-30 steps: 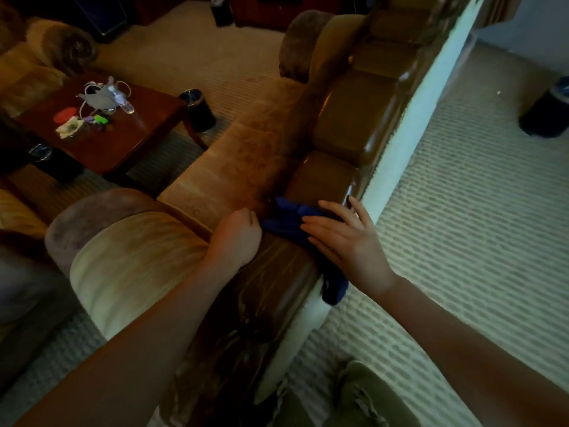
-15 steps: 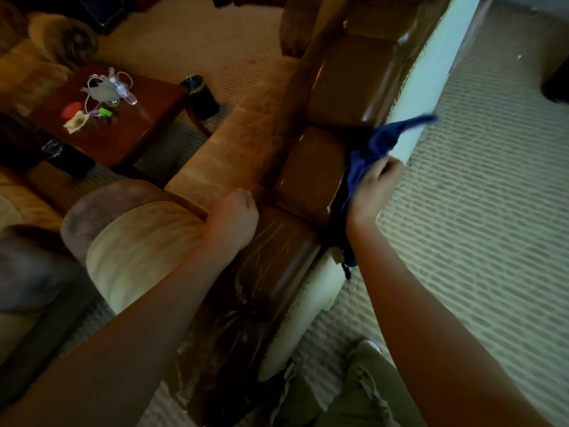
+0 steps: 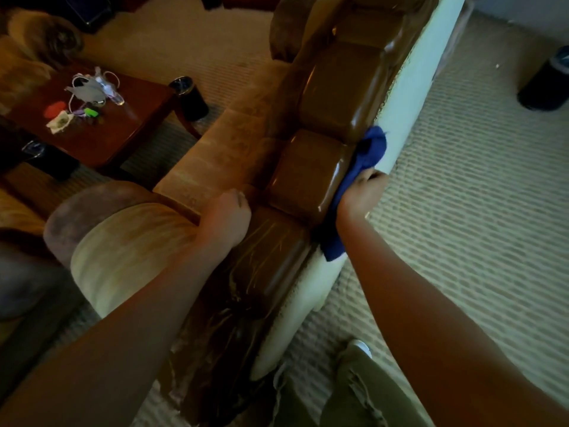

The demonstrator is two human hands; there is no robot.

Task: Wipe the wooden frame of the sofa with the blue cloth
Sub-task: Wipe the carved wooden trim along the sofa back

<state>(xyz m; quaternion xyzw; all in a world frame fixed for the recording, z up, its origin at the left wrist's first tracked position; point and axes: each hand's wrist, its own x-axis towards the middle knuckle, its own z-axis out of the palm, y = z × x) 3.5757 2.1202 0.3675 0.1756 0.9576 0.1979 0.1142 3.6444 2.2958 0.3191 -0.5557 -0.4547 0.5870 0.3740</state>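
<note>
Now mid-wipe: right hand [image 3: 360, 195] grips the blue cloth [image 3: 368, 152] against the wooden frame [image 3: 311, 177]'s back edge; left hand [image 3: 226, 215], fisted, rests atop it. Next, probably slide farther along.

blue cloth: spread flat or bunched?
Bunched. The blue cloth is gathered in the right hand, one crumpled end above it and a tail hanging below along the sofa's wooden frame.
</note>
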